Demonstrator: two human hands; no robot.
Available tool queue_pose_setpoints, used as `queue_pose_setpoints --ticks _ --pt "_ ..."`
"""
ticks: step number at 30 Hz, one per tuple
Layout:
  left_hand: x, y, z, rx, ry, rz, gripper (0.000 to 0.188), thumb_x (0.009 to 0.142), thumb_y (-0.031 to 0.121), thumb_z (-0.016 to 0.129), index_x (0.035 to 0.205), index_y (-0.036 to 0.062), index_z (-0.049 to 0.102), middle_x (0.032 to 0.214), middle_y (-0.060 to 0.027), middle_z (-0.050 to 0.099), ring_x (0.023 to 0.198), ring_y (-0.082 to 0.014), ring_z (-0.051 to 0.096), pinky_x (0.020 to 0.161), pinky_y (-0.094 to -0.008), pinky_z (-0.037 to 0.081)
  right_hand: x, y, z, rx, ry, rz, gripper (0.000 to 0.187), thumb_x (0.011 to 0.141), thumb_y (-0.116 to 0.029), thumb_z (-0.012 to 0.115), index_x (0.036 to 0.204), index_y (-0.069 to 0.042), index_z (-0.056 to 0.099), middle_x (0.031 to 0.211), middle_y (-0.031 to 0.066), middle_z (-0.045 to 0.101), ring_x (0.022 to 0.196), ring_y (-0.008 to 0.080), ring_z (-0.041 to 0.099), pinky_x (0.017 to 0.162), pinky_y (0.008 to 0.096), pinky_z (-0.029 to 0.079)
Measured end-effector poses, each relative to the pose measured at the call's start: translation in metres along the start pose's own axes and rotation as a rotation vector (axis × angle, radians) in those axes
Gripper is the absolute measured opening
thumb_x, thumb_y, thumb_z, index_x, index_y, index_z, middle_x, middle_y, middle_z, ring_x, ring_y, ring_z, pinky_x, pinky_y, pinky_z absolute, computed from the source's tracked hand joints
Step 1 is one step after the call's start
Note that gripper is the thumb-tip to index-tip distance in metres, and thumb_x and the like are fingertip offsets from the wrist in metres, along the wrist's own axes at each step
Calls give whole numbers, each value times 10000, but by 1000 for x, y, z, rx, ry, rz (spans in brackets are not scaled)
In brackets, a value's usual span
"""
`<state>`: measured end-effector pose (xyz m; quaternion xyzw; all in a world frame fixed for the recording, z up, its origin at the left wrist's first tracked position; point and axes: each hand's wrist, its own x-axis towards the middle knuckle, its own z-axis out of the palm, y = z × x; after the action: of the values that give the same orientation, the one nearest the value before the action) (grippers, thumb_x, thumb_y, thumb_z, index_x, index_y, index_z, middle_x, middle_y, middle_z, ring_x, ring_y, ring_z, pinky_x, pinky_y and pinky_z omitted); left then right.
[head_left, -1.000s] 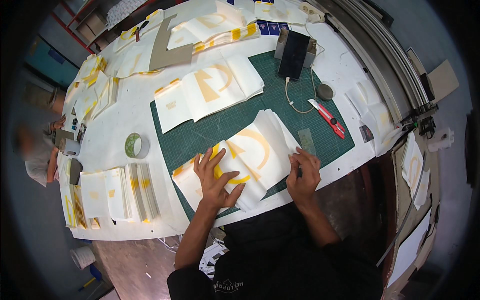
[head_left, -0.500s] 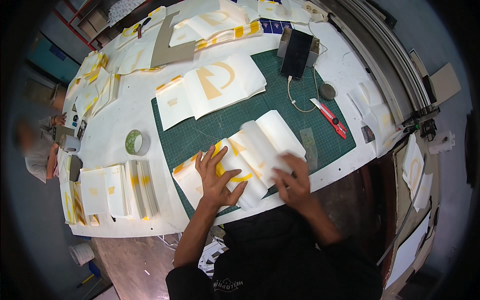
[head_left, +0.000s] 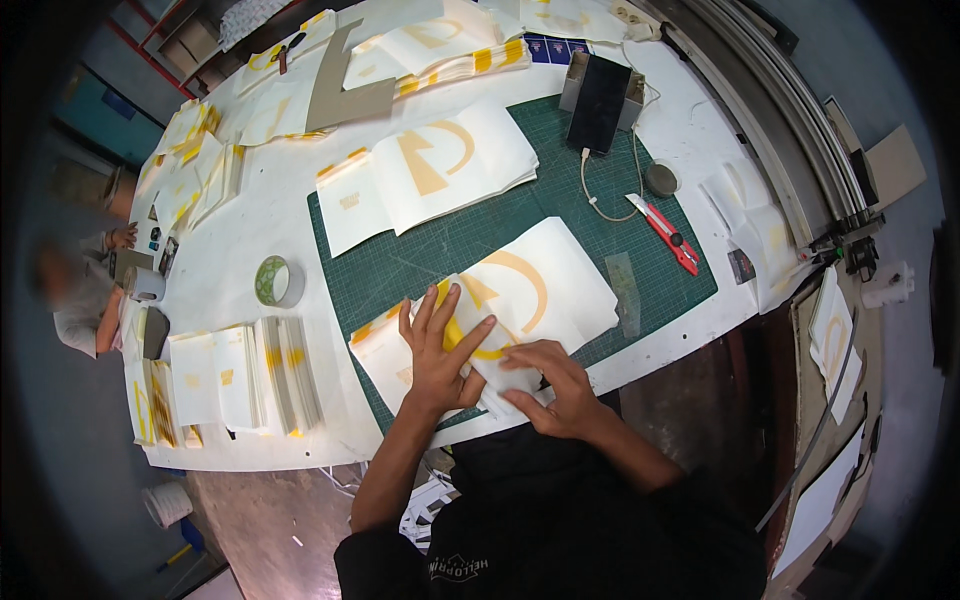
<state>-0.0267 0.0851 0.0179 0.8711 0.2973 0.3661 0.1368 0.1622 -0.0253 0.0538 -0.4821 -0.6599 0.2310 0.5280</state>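
Note:
A stack of white printed sheets [head_left: 550, 270] with pale and bright yellow shapes lies at a slant on the green cutting mat [head_left: 480, 222]. A narrow flap of the top sheet is folded over to the left. My left hand [head_left: 437, 355] rests on this flap with its fingers spread, pressing it down. My right hand [head_left: 560, 390] is at the flap's right edge, its curled fingers and thumb around the paper there. Just behind lies a second printed stack [head_left: 425, 175]. To the right are a red utility knife [head_left: 668, 238] and a clear plastic strip [head_left: 622, 290].
A tape roll [head_left: 279, 282] stands left of the mat, near upright bundles of folded sheets [head_left: 240, 375]. A phone [head_left: 598, 105] with a cable leans on a box at the back, near a round tin [head_left: 660, 180]. A long metal machine rail [head_left: 770, 110] borders the right. Another person [head_left: 85, 300] is far left.
The page raised by my right hand has come down to the left, baring the pale yellow print beneath. My right hand has moved left, close to my left hand, which stays in place.

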Motion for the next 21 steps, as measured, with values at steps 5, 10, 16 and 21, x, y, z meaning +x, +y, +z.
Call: queue_pose_setpoints --ticks 5,10,16,21 --pt "2 0 -12 -102 -65 28 380 879 417 600 1126 231 822 1579 -252 457 1524 -463 302 1217 -681 68 -18 38 -22 -516 267 207 391 889 -114 793 1224 40 663 1278 233 638 1190 394 593 1016 536 434" --pt "1 -3 -7 -129 51 9 384 868 514 663 999 196 831 1507 -256 536 1512 -455 330 1217 -679 72 -15 55 -34 -980 221 270 407 927 -186 754 1236 67 674 1435 279 519 1335 421 476 1043 617 345" --pt "2 -1 -4 -57 67 3 197 805 350 729 853 167 782 1468 -235 567 1487 -458 368 1211 -686 122 -13 42 -24 -867 275 83 350 894 -141 777 1198 5 686 1421 249 560 1314 414 528 1049 559 393" --pt "4 1 -4 -83 93 -4 97 749 232 800 776 152 752 1425 -214 599 1476 -442 392 1210 -673 149 -13 24 -18 -269 190 13 362 869 -60 783 1190 -2 626 1349 246 608 1235 405 602 1035 491 454"
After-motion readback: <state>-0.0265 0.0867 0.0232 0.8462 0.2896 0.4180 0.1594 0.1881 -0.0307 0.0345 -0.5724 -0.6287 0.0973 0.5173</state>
